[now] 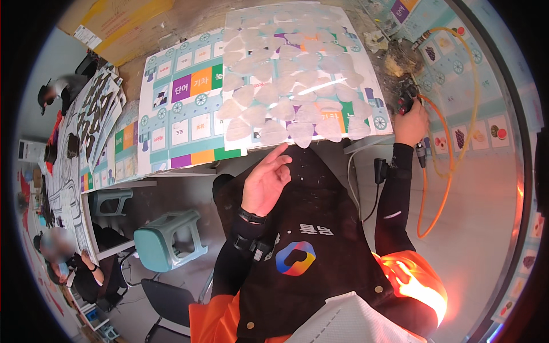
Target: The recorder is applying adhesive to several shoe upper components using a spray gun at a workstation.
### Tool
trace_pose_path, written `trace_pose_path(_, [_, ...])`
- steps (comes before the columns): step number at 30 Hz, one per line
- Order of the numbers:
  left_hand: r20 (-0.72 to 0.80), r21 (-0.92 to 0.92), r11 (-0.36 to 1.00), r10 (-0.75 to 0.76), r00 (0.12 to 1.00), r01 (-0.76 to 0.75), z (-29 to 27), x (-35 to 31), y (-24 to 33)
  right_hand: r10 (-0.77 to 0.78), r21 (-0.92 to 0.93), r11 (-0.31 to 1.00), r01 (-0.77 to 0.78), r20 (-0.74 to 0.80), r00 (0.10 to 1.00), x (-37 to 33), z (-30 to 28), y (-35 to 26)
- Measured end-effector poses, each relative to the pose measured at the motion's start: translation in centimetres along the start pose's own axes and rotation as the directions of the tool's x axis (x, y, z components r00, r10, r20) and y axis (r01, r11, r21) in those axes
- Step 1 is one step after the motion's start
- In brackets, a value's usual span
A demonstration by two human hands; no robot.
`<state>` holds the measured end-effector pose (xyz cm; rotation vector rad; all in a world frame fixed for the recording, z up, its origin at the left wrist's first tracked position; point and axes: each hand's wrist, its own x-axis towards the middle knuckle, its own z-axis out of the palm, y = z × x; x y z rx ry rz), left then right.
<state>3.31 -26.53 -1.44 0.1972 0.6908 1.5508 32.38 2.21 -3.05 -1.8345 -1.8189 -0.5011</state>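
Many pale, translucent petal-shaped pieces point(300, 134) lie in rows across a printed sheet point(380, 117) on the table. Just off the table's front edge, below the nearest pieces, my left hand point(267, 182) is held up with its fingers loosely apart and nothing in it. At the table's right side my right hand point(413, 124) has its fingers closed around a dark, hose-fed tool point(407, 96), which resembles a spray gun; the hand hides part of it. A stained, crusted metal pot point(405, 57) stands just beyond that tool.
An orange hose point(449, 148) and a yellowish hose point(477, 86) loop down on the right. Cardboard point(114, 28) covers the far left. A teal stool point(166, 240) and a black chair point(171, 300) stand at lower left. Two people point(66, 88) are farther left.
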Motion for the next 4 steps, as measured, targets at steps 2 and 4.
trace_pose_path(2, [0.012,-0.013,1.000,-0.014,1.000,0.014,-0.07,0.11,-0.20,-0.012,0.020,1.000,0.012,-0.021,1.000,0.00,0.15,-0.02])
trace_pose_path(4, [0.017,-0.016,0.999,-0.029,0.999,0.029,-0.12,0.30,-0.53,-0.006,0.025,1.000,0.006,-0.004,1.000,0.06,0.32,0.14])
